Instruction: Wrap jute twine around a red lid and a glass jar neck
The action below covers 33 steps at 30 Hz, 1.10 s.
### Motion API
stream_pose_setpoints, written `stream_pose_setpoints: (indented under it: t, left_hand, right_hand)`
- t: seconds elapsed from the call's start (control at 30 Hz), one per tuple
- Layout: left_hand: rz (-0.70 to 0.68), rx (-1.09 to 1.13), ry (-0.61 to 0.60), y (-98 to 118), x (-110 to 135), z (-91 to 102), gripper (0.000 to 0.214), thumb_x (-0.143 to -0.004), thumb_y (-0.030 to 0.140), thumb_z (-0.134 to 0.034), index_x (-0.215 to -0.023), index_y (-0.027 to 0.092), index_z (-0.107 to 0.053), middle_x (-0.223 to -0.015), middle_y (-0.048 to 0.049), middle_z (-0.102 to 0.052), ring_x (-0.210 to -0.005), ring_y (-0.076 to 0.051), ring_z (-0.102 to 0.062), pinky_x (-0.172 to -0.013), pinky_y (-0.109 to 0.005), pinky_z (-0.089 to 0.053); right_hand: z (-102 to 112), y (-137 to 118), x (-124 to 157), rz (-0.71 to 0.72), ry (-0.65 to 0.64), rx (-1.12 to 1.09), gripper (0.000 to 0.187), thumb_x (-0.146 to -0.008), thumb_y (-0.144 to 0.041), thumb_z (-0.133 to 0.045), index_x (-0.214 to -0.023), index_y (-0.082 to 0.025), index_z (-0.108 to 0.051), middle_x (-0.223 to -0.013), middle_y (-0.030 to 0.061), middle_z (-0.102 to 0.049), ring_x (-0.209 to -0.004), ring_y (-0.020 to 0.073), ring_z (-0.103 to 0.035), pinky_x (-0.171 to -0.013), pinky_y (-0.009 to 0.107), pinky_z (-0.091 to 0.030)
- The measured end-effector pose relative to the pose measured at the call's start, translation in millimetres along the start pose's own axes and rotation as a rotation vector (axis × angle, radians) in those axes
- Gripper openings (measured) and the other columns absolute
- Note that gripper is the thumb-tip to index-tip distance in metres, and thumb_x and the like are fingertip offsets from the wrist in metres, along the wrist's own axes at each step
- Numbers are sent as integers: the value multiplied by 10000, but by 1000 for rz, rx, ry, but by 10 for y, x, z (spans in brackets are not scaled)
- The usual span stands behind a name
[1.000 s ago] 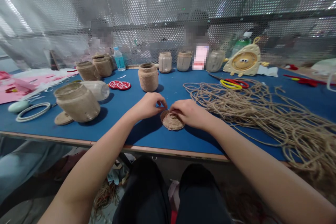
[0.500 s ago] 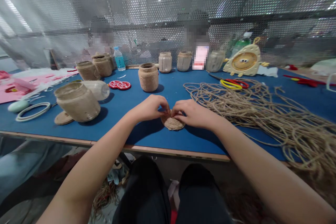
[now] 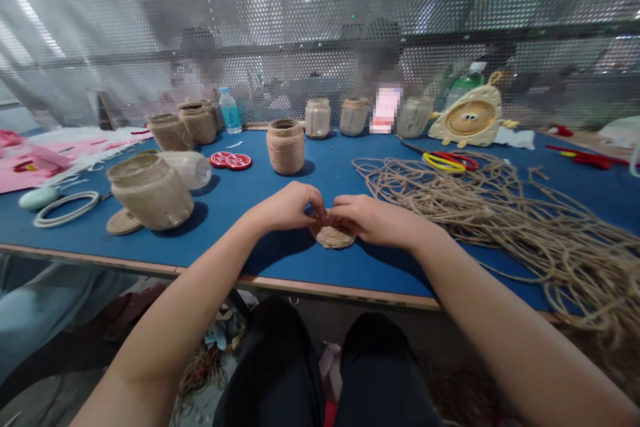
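Observation:
A small round disc of coiled jute twine (image 3: 334, 237) lies near the front edge of the blue table. At its far left rim, my left hand (image 3: 295, 205) pinches it with thumb and bent fingers. From the other side my right hand (image 3: 367, 217) has its fingers closed on the far right part of the disc. The fingertips of both hands nearly meet there, and they hide the disc's far edge. Beyond them a twine-wrapped jar (image 3: 285, 148) stands upright. A large tangle of loose twine (image 3: 480, 213) spreads to the right of my right hand.
Left, a tilted jar (image 3: 150, 190) rests near a round brown lid (image 3: 124, 221) and a white cable (image 3: 67, 209). Farther back are red discs (image 3: 231, 160), a water bottle (image 3: 230, 112) and several jars. Scissors (image 3: 443, 161) lie before a yellow fan (image 3: 470, 117).
My right hand's fingers have flattened and closed over the disc's far right side. My left hand keeps nearly the same pinch. The whole view has shifted slightly.

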<state>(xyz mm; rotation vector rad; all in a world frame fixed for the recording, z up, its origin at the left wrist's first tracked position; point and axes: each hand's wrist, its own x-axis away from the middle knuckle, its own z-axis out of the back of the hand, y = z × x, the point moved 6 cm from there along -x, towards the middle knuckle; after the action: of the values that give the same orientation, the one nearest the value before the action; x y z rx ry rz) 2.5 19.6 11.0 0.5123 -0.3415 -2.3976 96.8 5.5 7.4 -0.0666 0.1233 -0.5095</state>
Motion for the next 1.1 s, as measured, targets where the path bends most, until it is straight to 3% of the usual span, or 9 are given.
stream_pose_setpoints:
  t: [0.43,0.7,1.1]
  left_hand:
    - [48,-1,-45,-11,-7,-41,115,-677,122,-589,-751,124,-677,-788,-46,-671,-719,-121,-592,-693,-209,-440]
    - [81,11,-44,-32,-2,-43,125,-665,122,-585,-745,134,-680,-771,-26,-677,-715,-121,-599,-682,-206,-441]
    - [47,8,-80,-35,14,-32,136,-654,107,-593,-739,140,-694,-800,-45,-689,-720,-128,-612,-689,-210,-443]
  right_hand:
    - [-11,-16,-24,38,28,69,205,-745,-26,-444,-736,-125,-624,-741,47,-535,-650,112,-461,-587,210,-330]
    - [-21,-4,-25,26,94,24,160,-788,-79,-432,-827,-114,-583,-743,56,-546,-677,130,-469,-601,220,-334]
    - [-33,-60,-55,21,66,148,220,-756,-41,-455,-878,-121,-619,-783,57,-524,-687,124,-451,-598,213,-325]
